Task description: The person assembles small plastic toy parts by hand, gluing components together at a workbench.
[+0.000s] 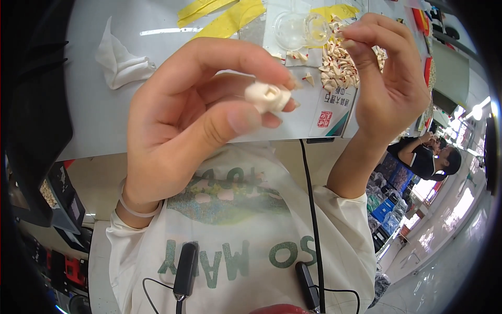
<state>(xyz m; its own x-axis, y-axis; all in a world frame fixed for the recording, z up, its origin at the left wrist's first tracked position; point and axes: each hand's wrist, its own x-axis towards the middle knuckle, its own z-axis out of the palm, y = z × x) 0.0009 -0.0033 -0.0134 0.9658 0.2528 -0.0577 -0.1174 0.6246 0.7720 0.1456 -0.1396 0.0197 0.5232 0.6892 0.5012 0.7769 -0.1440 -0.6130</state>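
My left hand (178,115) is raised over the near part of the table. Between its thumb and fingers it grips a small cream-coloured piece (267,96) with a hollow in its upper side. My right hand (389,73) is up at the right, thumb and index finger pinched together. Whatever lies between those fingertips is too small to make out. Behind the right fingertips spreads a pile of small cream pieces with red tips (337,68). A clear round container (291,32) lies beside that pile.
A crumpled white cloth (123,65) lies on the white table (110,125) at the left. Yellow tape strips (230,21) are stuck along the far part. A black cable (308,193) hangs past the table's near edge. Another person (431,157) is at the far right.
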